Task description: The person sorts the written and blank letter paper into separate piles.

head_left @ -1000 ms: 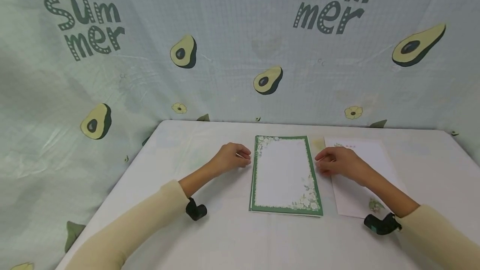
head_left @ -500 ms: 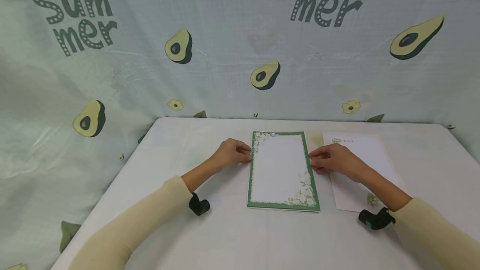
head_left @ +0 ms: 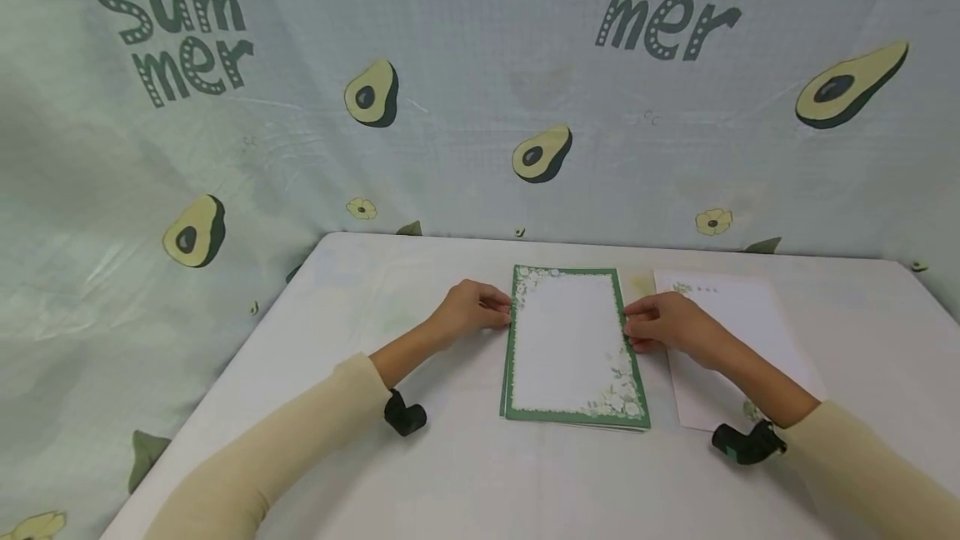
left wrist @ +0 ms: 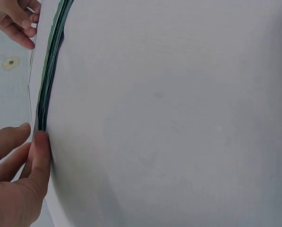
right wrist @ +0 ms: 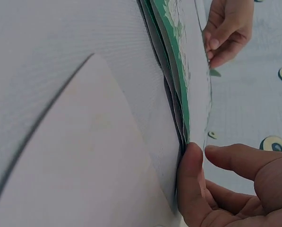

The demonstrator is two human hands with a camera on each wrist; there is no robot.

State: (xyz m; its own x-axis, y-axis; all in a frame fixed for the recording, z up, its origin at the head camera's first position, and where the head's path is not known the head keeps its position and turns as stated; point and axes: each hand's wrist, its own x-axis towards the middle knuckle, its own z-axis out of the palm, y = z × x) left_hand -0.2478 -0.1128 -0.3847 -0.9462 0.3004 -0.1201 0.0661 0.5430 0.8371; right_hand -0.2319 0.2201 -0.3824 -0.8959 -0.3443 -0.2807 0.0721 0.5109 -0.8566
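A stack of paper sheets (head_left: 567, 340) with green borders and white flowers lies on the table, its top sheet slightly offset from those below. My left hand (head_left: 474, 307) touches the stack's left edge. In the left wrist view one fingertip (left wrist: 40, 138) rests against the layered green edges, the thumb apart from it. Opposite, my right hand (head_left: 671, 325) has its fingertips on the right edge. Several sheet edges fan apart in the right wrist view and meet at a fingertip (right wrist: 192, 153).
A pale sheet (head_left: 738, 315) with small flower prints lies to the right, partly under my right forearm. The white table (head_left: 450, 482) meets a hanging cloth (head_left: 450, 40) printed with avocados at its back edge. Each wrist wears a small black camera (head_left: 405, 413).
Both hands have moved inward from just beside the stack to touch its left and right edges. The top sheet has shifted slightly over those below. The head view has swayed a little.
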